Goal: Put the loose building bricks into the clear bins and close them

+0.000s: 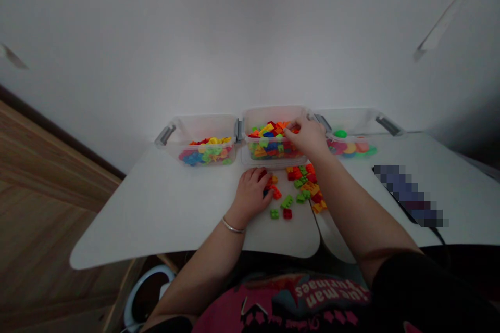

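Far L: clear bin [203,126] w/ mixed pcs. L hand [251,192] on table [175,208], fingers curled over bricks [276,193]; grip can't be told. Far ctr: brick bin [269,114]. Near side: loose bricks [300,182]. R hand [310,138] over brick bin's R end, fingers bent, pinch unconfirmed. Far R: third bin [353,117], pcs inside; phone [404,192] nearer.

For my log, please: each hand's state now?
Left hand: curled over toy building bricks; grip cannot be told.
Right hand: over middle clear bin; grip unclear.
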`<state>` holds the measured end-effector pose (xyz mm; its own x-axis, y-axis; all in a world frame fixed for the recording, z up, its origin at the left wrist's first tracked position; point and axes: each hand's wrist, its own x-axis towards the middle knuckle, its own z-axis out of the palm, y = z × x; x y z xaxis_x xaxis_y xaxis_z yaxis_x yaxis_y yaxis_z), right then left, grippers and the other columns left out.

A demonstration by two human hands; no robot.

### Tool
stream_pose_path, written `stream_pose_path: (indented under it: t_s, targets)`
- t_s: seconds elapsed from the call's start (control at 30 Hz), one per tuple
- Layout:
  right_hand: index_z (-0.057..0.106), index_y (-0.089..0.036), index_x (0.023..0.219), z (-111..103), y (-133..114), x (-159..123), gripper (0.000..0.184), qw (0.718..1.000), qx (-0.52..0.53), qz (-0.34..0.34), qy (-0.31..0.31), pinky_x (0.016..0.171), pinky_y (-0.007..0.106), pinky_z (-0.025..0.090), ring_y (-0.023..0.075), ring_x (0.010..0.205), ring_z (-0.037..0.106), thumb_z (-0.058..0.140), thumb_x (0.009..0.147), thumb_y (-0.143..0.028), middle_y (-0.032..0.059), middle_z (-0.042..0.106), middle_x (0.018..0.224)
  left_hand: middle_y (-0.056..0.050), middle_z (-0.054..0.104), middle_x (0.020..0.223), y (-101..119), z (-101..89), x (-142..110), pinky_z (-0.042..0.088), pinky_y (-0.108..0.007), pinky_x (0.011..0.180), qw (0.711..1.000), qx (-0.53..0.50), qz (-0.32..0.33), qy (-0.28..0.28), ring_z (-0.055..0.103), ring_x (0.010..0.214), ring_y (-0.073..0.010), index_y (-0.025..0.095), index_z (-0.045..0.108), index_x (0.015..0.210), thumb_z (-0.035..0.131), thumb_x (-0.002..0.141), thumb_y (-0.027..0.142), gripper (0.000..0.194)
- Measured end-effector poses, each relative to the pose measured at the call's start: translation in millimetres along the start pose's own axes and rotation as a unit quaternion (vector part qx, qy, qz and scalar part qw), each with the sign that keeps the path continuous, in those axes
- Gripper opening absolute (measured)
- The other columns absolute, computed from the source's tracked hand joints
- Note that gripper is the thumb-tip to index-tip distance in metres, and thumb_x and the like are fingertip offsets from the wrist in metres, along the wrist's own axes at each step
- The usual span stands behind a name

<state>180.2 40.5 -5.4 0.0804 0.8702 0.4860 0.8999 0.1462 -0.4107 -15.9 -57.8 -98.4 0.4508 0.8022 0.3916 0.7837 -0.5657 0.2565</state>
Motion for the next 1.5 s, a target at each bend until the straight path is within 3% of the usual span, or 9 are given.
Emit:
stream_pose_path:
  t_s: [0.2,0.4,0.47,0.6,0.8,1.07,1.5]
  targets:
    - [0.068,-0.02,0.088,-2,3,-2,0.021,0.999,0.039,-0.015,-0.001,0.089,0.048,0.043,0.0283,0.089,0.062,0.06,0.08,-0.038,0.0086,0.07,0.087,-0.011,0.055,0.129,-4,2.8,-1,0.039,-0.05,0.102,1.0,-0.002,0.009,0.014,0.047,0.12,-0.0297,0.021,0.062,0.119,0.061,0.08,0.029,0.04]
    - [0.062,-0.019,0.105,-22,-9,-32,0.025,0.979,0.156,-0.08,0.108,0.089,0.04,0.046,0.0228,0.094,0.06,0.051,0.086,-0.031,0.0085,0.068,0.1,-0.01,0.06,0.123,-2,-2.7,3,0.041,-0.046,0.102,0.999,-0.028,0.01,0.027,0.052,0.115,-0.0269,0.018,0.061,0.118,0.06,0.08,0.022,0.038]
    - [0.063,-0.02,0.102,-25,-13,-49,0.023,0.973,0.188,-0.114,0.064,0.083,0.037,0.049,0.0202,0.086,0.061,0.05,0.087,-0.031,0.0071,0.068,0.098,-0.01,0.062,0.119,-2,-4.0,5,0.043,-0.045,0.099,0.999,-0.033,0.006,0.036,0.054,0.111,-0.0257,0.017,0.063,0.114,0.057,0.082,0.019,0.033]
    - [0.067,-0.021,0.092,-10,-11,-81,0.015,0.964,0.175,-0.173,-0.096,0.08,0.033,0.049,0.0188,0.085,0.062,0.055,0.085,-0.027,0.005,0.07,0.093,-0.009,0.065,0.114,-4,-2.7,5,0.046,-0.045,0.095,0.998,-0.035,0.002,0.043,0.057,0.105,-0.0246,0.018,0.065,0.106,0.055,0.084,0.017,0.024]
    - [0.069,-0.021,0.104,22,2,-105,0.023,0.965,0.035,-0.15,-0.212,0.091,0.037,0.045,0.0232,0.101,0.061,0.058,0.084,-0.023,0.0062,0.071,0.104,-0.008,0.065,0.112,-8,1.8,5,0.046,-0.043,0.096,0.998,-0.037,-0.007,0.048,0.057,0.105,-0.024,0.019,0.066,0.104,0.057,0.082,0.015,0.024]
    - [0.067,-0.02,0.114,30,3,-111,0.032,0.964,-0.006,-0.164,-0.208,0.093,0.039,0.043,0.0253,0.102,0.061,0.056,0.084,-0.023,0.008,0.071,0.11,-0.008,0.067,0.109,-9,1.6,6,0.048,-0.044,0.095,0.999,-0.034,-0.003,0.033,0.058,0.105,-0.0243,0.018,0.068,0.102,0.057,0.082,0.014,0.024]
    - [0.071,-0.02,0.102,37,6,-116,0.024,0.977,-0.013,-0.121,-0.178,0.091,0.039,0.039,0.0266,0.099,0.059,0.06,0.082,-0.029,0.007,0.072,0.099,-0.009,0.067,0.106,-10,2.8,6,0.048,-0.041,0.095,0.998,-0.045,0.009,0.031,0.058,0.103,-0.0233,0.016,0.068,0.101,0.056,0.082,0.013,0.023]
